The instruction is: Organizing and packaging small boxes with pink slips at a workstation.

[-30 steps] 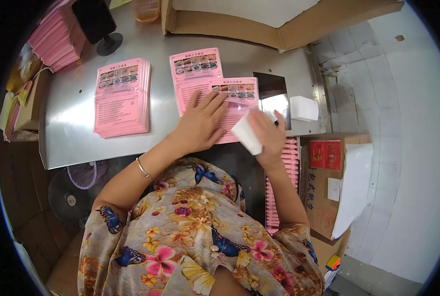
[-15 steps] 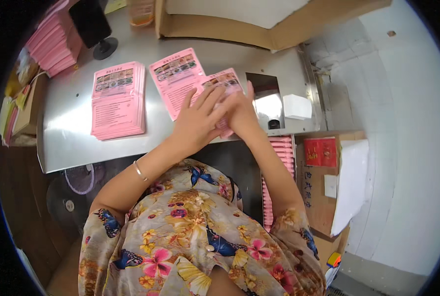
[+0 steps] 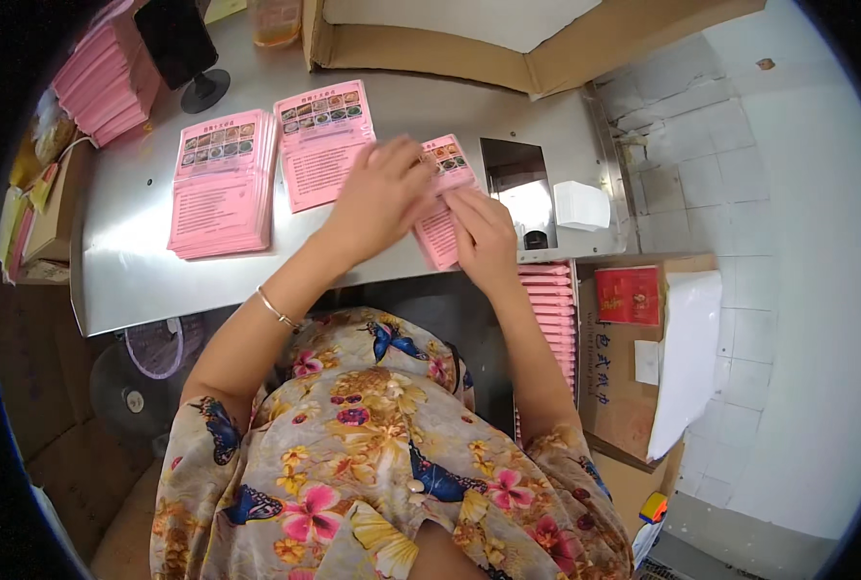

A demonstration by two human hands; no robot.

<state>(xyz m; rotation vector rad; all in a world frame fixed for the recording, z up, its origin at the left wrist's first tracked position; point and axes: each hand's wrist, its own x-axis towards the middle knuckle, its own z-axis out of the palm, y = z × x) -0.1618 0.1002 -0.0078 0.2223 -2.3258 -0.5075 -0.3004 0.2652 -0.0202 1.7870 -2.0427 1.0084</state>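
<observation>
In the head view, the pink printed packet at the centre of the frame lies on the metal tabletop, between the two hands and partly covered by both. Its long axis runs roughly up and down the frame, with the top end leaning a little to the left, so the row of food pictures sits at the far end and the lines of print come down toward the near edge.

The right hand is the nearer one: it comes in at the packet's lower right, and its fingertips rest on the printed face around mid-length. The left hand comes across from the upper left, its blurred fingers over the packet's left edge; whether they touch or grip it cannot be told. The hands are close together, with a narrow strip of packet showing between them, and neither is plainly clamped on it.

Left of the left hand lies a second pink packet, and beyond that a neat stack of pink packets. A white paper block stands to the right, apart from the right hand.
</observation>
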